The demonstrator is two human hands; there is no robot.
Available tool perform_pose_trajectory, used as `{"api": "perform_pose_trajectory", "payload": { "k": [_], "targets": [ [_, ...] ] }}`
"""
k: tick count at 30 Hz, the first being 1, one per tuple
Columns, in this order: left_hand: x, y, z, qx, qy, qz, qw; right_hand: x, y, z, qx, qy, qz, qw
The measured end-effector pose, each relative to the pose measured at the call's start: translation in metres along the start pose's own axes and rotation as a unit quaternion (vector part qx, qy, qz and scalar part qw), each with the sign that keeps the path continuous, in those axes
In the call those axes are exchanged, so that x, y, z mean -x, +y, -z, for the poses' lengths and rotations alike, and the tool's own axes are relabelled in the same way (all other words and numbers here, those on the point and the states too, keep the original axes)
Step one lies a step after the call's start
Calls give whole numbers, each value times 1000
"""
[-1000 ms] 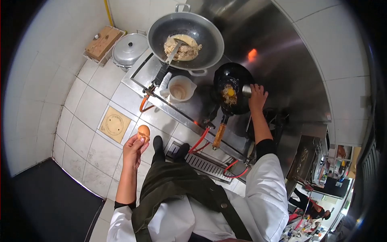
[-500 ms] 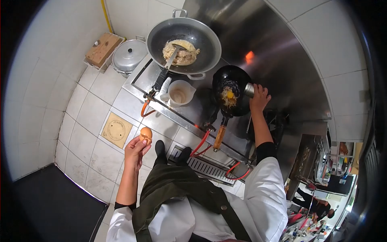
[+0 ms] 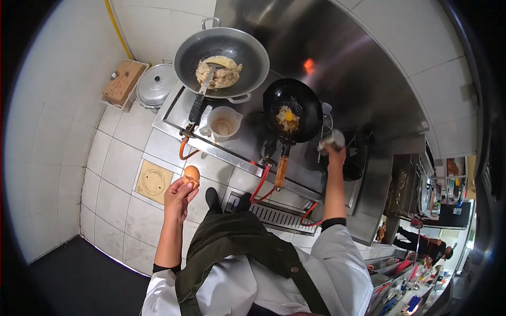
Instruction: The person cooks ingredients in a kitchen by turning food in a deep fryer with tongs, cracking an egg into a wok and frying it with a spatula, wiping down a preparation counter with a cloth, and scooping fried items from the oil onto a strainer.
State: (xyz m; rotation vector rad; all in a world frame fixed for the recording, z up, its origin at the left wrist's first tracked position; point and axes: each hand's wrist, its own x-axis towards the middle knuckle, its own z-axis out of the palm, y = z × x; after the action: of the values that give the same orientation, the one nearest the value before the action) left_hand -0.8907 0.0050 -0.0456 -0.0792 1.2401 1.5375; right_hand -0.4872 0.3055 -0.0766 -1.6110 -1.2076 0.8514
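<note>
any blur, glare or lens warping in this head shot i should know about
Head view: the silvery item in the right hand is smeared, likely by motion, while the left hand and eggshell look fairly crisp; head view: the steel wall carries pale glare and an orange glow; head view: its edge bows, and the picture's corners go dark.

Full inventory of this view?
wok: 1, grey, upper stove
food: 1 batch, pale, in wok
spatula: 1, grey, in wok
jug: 1, whitish, below wok
pan: 1, black, right of jug
yolk: 1, yellow, in pan
eggshell: 1, brown, left hand
cup: 1, greyish, right hand
lidded pot: 1, silver, left of wok
board: 1, brown, beside pot
hoses: several, red and orange, stove front
floor cover: 1, tan, left
person: 1, dark clothes, background right
clutter: uncounted, mixed, lower right
apron: 1, dark green, bottom
feet: 2, dark, floor
hands: 2, bare, centre
</note>
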Motion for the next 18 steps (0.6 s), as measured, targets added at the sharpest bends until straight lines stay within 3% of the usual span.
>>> {"api": "perform_pose_trajectory", "payload": {
  "k": [1,3,5,8,11,13,15,16,18],
  "targets": [
    [0,-3,0,1,-6,-2,1000,12,24,9,-26,-1,-32,999],
    [-1,-12,2,9,-9,-4,1000,28,102,18,62,34,15,997],
    [2,-25,3,7,7,7,1000,51,144,4,179,72,-91,977],
    [14,-49,11,15,42,14,999,54,214,-7,180,71,-129,973],
    [28,-78,28,39,87,20,995,62,240,-13,154,80,-64,983],
    [38,-90,39,48,105,34,993,68,259,-12,157,154,-10,975],
    [41,-100,49,64,128,41,989,107,259,-17,202,194,-106,954],
    [41,-104,55,74,127,41,988,136,261,-29,236,86,-14,968],
    [37,-111,70,103,132,45,985,195,232,-65,286,-117,148,939]
  ]
}}
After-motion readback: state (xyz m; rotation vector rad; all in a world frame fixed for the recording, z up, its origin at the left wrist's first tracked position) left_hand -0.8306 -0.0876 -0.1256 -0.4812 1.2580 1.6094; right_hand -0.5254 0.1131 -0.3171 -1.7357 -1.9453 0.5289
